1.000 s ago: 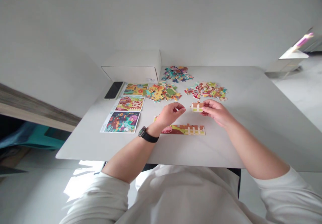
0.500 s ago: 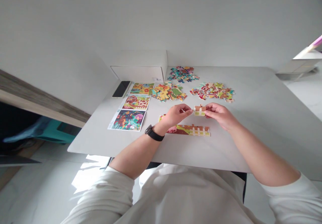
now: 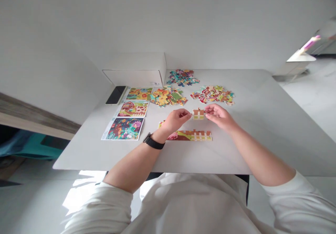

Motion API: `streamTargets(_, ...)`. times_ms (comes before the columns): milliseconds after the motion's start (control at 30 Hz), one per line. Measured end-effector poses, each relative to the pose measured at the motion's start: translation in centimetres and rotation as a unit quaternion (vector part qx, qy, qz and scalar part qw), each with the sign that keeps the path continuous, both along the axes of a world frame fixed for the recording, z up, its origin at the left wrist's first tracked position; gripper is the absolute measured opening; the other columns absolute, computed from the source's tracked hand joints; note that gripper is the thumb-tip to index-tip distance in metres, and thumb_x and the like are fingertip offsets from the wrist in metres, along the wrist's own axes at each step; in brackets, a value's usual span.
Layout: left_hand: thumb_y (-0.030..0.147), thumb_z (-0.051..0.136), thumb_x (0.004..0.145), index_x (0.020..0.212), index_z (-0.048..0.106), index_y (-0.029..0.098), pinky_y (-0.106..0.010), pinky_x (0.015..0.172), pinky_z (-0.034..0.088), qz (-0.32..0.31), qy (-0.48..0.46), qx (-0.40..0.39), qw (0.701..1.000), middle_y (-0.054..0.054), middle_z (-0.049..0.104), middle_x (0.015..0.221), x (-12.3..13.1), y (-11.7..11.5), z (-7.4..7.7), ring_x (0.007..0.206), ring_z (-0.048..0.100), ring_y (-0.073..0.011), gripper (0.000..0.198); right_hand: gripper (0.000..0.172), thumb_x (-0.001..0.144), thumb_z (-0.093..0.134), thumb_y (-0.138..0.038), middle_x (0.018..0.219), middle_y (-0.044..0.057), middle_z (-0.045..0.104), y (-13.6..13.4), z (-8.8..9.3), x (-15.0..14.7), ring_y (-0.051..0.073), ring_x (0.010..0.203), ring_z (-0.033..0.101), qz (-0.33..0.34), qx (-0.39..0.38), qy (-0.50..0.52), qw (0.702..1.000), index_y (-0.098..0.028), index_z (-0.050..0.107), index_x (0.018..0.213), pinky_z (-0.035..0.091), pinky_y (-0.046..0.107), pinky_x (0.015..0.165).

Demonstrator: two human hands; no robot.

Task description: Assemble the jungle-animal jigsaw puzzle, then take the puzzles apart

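Note:
A puzzle piece [image 3: 198, 114] with a white fence on brown and yellow-green hangs above the table, its left edge at the pinched fingertips of my left hand [image 3: 177, 119], which wears a black watch. On the piece's right side, my right hand [image 3: 220, 116] has its thumb and fingers parted, with a small gap to the edge. Below lies a joined strip of puzzle pieces [image 3: 194, 136] showing a pink animal, a brown patch and a white fence. My left hand and wrist cover the strip's left part.
Three loose puzzle piles lie behind: blue-teal [image 3: 183, 77], yellow-green [image 3: 168, 96] and red-green [image 3: 214, 95]. Left are three picture sheets, of animals [image 3: 139, 93], a barn [image 3: 133, 108] and a dark scene [image 3: 124, 128]. A phone [image 3: 116, 95] and white box [image 3: 133, 77] stand near the wall.
My right fingers have loosened and parted from the fence piece, while my left fingertips stay at its left edge. The whole view has shifted, so everything on the table appears further left.

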State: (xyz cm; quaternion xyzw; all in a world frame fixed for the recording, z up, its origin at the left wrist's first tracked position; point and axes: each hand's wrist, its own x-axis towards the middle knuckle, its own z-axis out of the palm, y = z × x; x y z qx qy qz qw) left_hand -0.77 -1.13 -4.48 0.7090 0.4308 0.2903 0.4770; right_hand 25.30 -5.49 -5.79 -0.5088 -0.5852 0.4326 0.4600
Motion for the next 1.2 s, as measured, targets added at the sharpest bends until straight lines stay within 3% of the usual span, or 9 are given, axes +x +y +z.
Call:
streamTargets(133, 0.057, 0.068, 0.087, 0.087, 0.07, 0.019, -0.026, 0.058, 0.038, 0.003, -0.009, -0.017, 1.0, 0.001, 0.06, 0.07, 0.0, 0.2, 0.0, 0.063, 0.051, -0.0121, 0.038, 0.045, 0.089, 0.081, -0.041, 0.137, 0.01, 0.069, -0.3, 0.1, 0.1, 0.028, 0.121, 0.069, 0.012, 0.136, -0.122, 0.983, -0.03, 0.064, 0.13, 0.062, 0.043, 0.093)
streamTargets(333, 0.06, 0.071, 0.083, 0.083, 0.066, 0.02, -0.026, 0.058, 0.039, 0.009, -0.035, -0.047, 0.998, 0.003, 0.055, 0.065, 0.3, 0.3, 0.1, 0.059, 0.048, -0.0113, 0.04, 0.049, 0.091, 0.079, -0.026, 0.139, 0.014, 0.064, -0.6, 0.5, -0.2, 0.036, 0.135, 0.061, 0.043, 0.297, -0.263, 0.917, -0.031, 0.063, 0.137, 0.058, 0.055, 0.106)
streamTargets(500, 0.063, 0.073, 0.081, 0.085, 0.068, 0.021, -0.026, 0.057, 0.04, 0.012, -0.046, -0.059, 0.997, 0.003, 0.056, 0.065, 0.4, 0.2, -0.2, 0.06, 0.05, -0.0118, 0.042, 0.053, 0.091, 0.077, -0.022, 0.135, 0.012, 0.065, -0.5, 0.4, -0.3, 0.036, 0.132, 0.062, 0.038, 0.314, -0.296, 0.901, -0.034, 0.062, 0.14, 0.052, 0.059, 0.115)
streamTargets(833, 0.059, 0.072, 0.084, 0.087, 0.07, 0.02, -0.026, 0.056, 0.038, -0.001, -0.029, -0.04, 0.999, 0.003, 0.057, 0.065, 0.4, 0.3, -0.4, 0.059, 0.048, -0.0116, 0.038, 0.05, 0.093, 0.072, -0.019, 0.128, 0.011, 0.067, -0.5, 0.5, -0.5, 0.033, 0.124, 0.065, 0.038, 0.318, -0.303, 0.898, -0.033, 0.062, 0.139, 0.055, 0.054, 0.111)
streamTargets(967, 0.057, 0.069, 0.089, 0.089, 0.073, 0.02, -0.026, 0.058, 0.04, -0.006, 0.013, 0.004, 1.0, 0.001, 0.064, 0.069, 0.2, 0.3, -0.6, 0.063, 0.052, -0.013, 0.037, 0.054, 0.092, 0.072, -0.017, 0.128, 0.011, 0.066, -0.5, 0.5, -0.4, 0.033, 0.125, 0.065, 0.046, 0.312, -0.311, 0.897, -0.033, 0.061, 0.143, 0.056, 0.054, 0.111)
streamTargets(1200, 0.047, 0.065, 0.097, 0.105, 0.079, 0.021, -0.028, 0.077, 0.053, -0.033, 0.059, 0.105, 0.992, -0.004, 0.079, 0.095, 0.1, 0.1, -0.8, 0.078, 0.065, -0.0158, 0.031, 0.049, 0.095, 0.069, -0.018, 0.126, 0.01, 0.064, -0.5, 1.1, 1.1, 0.03, 0.122, 0.066, 0.058, 0.309, -0.327, 0.891, -0.035, 0.065, 0.141, 0.056, 0.049, 0.109)
